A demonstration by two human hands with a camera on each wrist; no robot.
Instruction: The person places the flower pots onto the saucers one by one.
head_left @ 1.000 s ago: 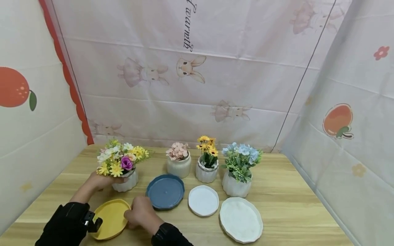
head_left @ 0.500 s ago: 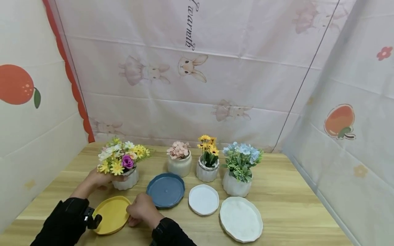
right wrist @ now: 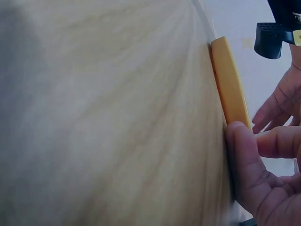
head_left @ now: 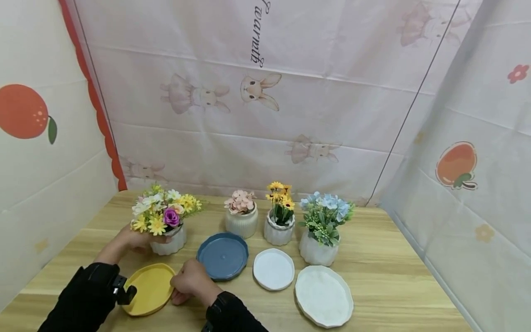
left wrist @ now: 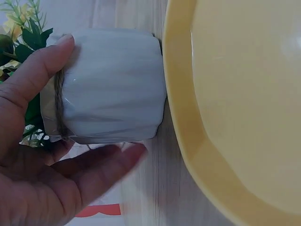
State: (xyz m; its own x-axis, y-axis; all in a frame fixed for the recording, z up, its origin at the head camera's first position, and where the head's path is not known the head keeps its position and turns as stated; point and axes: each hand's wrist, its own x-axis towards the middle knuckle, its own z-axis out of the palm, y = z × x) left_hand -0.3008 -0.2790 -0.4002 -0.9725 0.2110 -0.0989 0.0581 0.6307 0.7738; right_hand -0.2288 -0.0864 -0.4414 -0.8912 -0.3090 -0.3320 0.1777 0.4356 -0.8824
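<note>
My left hand point(left wrist: 51, 188) is beside the white pot point(left wrist: 113, 84) with its bouquet of yellow, white and purple flowers point(head_left: 163, 212). In the left wrist view the thumb touches the pot near its twine-tied rim. The fingers stretch along the opposite side, a narrow gap showing between them and the pot. Nearer me lies a yellow plate point(head_left: 150, 290). Its right edge is pinched between thumb and forefinger of my right hand point(head_left: 192, 283); the right wrist view shows that rim point(right wrist: 230, 80) close to the tabletop.
A blue plate point(head_left: 222, 256), a small white plate point(head_left: 274, 269) and a larger white plate point(head_left: 323, 296) lie to the right. Behind stand pots with pink flowers point(head_left: 241, 219), orange flowers point(head_left: 280, 228) and blue flowers point(head_left: 319, 246). Printed cloths point(head_left: 265, 110) hang around the wooden table point(head_left: 398, 276).
The yellow plate has shifted slightly away from me, with my right hand still pinching it. The left hand's fingers have moved a little beside the pot, which stays in place.
</note>
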